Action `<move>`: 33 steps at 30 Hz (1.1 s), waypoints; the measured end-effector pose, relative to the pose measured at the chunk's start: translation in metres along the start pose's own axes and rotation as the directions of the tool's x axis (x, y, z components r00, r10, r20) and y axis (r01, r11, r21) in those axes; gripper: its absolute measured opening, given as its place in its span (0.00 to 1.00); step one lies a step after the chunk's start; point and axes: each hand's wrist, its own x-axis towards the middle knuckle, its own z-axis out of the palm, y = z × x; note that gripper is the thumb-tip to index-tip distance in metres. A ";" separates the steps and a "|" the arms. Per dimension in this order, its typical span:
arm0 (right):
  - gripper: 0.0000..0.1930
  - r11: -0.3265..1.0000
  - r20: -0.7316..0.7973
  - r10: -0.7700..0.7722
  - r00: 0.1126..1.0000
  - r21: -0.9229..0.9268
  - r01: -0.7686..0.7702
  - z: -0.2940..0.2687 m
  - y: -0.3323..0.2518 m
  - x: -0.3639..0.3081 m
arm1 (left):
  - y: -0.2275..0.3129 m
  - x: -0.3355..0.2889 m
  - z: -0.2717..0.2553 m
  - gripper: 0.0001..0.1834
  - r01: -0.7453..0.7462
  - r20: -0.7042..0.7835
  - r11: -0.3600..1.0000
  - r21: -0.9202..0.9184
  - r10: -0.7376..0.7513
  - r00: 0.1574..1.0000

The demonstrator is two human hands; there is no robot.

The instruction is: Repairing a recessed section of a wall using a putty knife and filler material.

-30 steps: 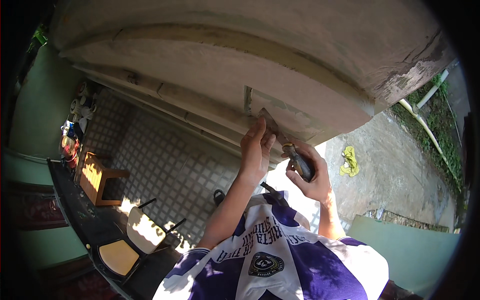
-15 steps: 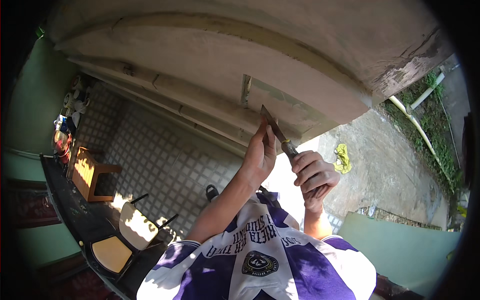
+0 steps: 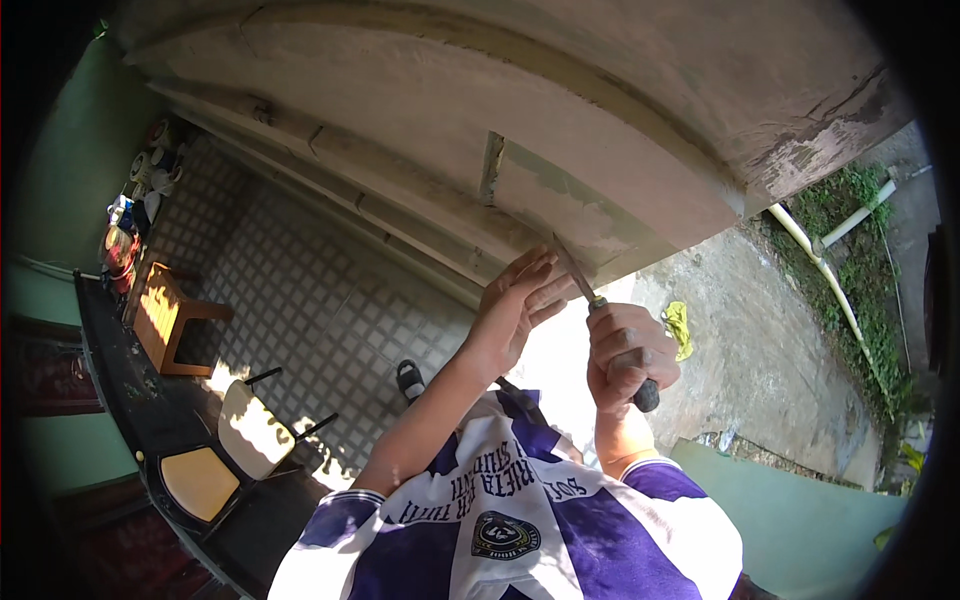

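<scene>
My right hand point(image 3: 625, 350) is wrapped round the dark handle of a knife point(image 3: 575, 268). Its narrow, pointed blade slants up and to the left, and the rounded butt of the handle sticks out below my fist. Close beside the blade, my left hand point(image 3: 508, 315) is open with its fingers stretched out. Whether those fingertips touch the blade, I cannot tell. Beyond the tip is a beige plastered wall point(image 3: 400, 100) with a recessed patch point(image 3: 545, 190), which has a rough slot at its left end and flaking plaster on its face.
A tiled floor point(image 3: 300, 270) lies to the left, with a wooden stool point(image 3: 165, 315) and a chair point(image 3: 255, 430). On the right, a yellow-green cloth point(image 3: 678, 330) lies on concrete ground point(image 3: 760, 330). White pipes point(image 3: 825, 255) run past greenery, and a pale green wall point(image 3: 780, 500) stands lower right.
My left fingers have come off the knife blade and spread out. My right hand has turned, bringing the handle's butt into sight, and the tip has moved slightly down and right.
</scene>
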 end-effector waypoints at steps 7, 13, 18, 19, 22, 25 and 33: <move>0.28 0.980 -0.079 -0.091 0.993 -0.185 0.075 -0.018 0.011 0.022 | 0.072 0.041 -0.065 0.32 -0.566 -0.319 0.638 0.522 0.762 0.564; 0.27 0.991 -0.021 -0.136 0.991 -0.009 0.136 -0.017 0.009 0.029 | 0.122 0.089 -0.121 0.43 -0.444 -0.429 0.599 0.666 0.795 0.429; 0.26 0.973 -0.003 -0.196 0.981 0.120 0.195 -0.020 0.008 0.036 | 0.157 0.142 -0.151 0.50 -0.253 -0.575 0.685 0.683 0.719 0.390; 0.24 0.987 0.031 -0.157 0.987 -0.021 0.157 -0.021 0.014 0.038 | 0.158 0.154 -0.160 0.52 -0.220 -0.619 0.701 0.678 0.707 0.342; 0.22 0.965 -0.060 0.011 0.998 -0.262 -0.026 -0.045 0.027 0.023 | 0.134 0.190 -0.074 0.51 -0.067 -0.691 0.796 0.602 0.561 0.456; 0.30 0.952 0.020 0.006 1.000 0.307 -0.011 0.003 -0.017 0.028 | 0.233 0.170 -0.314 0.47 -0.527 -0.625 0.615 0.587 0.758 0.188; 0.25 0.995 0.066 -0.103 0.993 0.015 0.102 -0.014 0.022 0.031 | 0.163 0.202 -0.155 0.41 -0.265 -0.628 0.685 0.679 0.728 0.275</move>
